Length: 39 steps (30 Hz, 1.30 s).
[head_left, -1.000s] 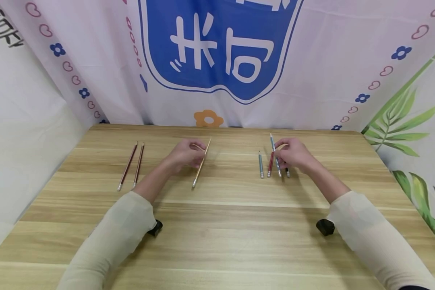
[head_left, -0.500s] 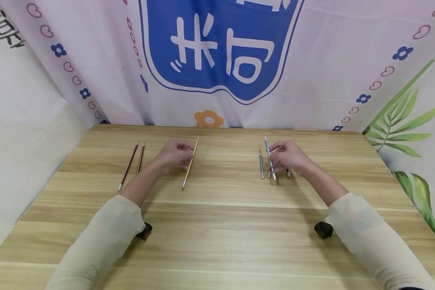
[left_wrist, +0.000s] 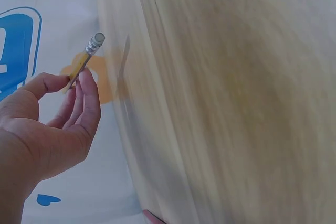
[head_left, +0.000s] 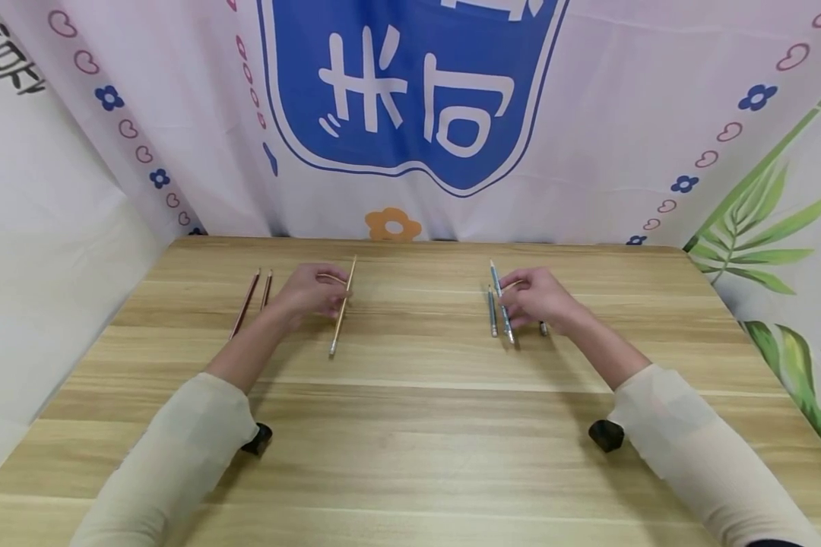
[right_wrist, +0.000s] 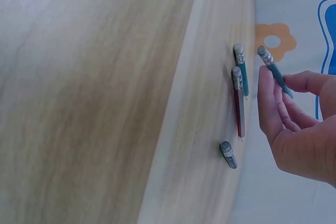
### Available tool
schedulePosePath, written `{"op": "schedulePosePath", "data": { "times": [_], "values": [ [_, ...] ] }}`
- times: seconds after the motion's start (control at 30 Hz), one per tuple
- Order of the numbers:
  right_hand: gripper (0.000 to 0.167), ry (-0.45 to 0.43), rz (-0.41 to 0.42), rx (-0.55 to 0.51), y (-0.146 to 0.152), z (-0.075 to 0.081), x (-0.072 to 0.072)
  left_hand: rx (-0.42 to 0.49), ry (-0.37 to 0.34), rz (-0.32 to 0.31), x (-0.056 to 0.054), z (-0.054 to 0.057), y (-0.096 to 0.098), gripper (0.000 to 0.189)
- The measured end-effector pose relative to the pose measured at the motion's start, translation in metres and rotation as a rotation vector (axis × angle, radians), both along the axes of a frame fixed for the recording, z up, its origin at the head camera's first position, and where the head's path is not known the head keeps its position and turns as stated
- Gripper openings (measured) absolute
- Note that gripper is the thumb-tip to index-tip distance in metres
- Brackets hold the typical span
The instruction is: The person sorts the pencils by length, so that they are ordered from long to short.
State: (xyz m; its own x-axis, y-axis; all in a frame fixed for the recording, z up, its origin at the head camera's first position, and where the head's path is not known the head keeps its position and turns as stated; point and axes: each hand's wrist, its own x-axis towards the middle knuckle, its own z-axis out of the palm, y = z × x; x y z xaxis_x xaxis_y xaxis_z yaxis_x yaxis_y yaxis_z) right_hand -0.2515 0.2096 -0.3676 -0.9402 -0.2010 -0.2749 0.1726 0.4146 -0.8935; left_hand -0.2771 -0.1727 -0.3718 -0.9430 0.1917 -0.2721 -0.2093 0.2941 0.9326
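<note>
Risk noted: I find the left hand (head_left: 308,292) pinching a yellow pencil (head_left: 340,321), the right hand (head_left: 537,296) a blue pencil (head_left: 505,316), which, lowered askew, could knock the nearby teal pencil (head_left: 492,317).

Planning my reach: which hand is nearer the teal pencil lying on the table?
Right. The right hand is just right of the teal pencil, the left hand far to its left.

Bright diffuse light, soft shadows across tabletop (head_left: 410,456), hazy wrist views
</note>
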Motion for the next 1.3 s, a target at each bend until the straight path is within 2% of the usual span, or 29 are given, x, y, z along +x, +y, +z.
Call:
{"op": "schedulePosePath", "data": {
  "times": [0.3, 0.73, 1.13, 1.3],
  "values": [
    [0.04, 0.005, -0.009, -0.009, -0.003, -0.001, -0.003, -0.011, -0.016, 0.027, 0.002, 0.002, -0.012, 0.04],
    [0.041, -0.008, -0.005, -0.046, -0.008, -0.001, -0.001, -0.042, 0.002, 0.015, 0.004, 0.003, -0.025, 0.039],
    [0.04, 0.003, 0.012, -0.042, -0.017, 0.002, -0.004, -0.041, 0.057, 0.014, 0.006, 0.002, -0.039, 0.037],
    [0.041, 0.002, 0.015, -0.041, -0.022, 0.002, -0.004, -0.08, 0.08, 0.021, 0.007, 0.003, -0.043, 0.039]
  ]
}}
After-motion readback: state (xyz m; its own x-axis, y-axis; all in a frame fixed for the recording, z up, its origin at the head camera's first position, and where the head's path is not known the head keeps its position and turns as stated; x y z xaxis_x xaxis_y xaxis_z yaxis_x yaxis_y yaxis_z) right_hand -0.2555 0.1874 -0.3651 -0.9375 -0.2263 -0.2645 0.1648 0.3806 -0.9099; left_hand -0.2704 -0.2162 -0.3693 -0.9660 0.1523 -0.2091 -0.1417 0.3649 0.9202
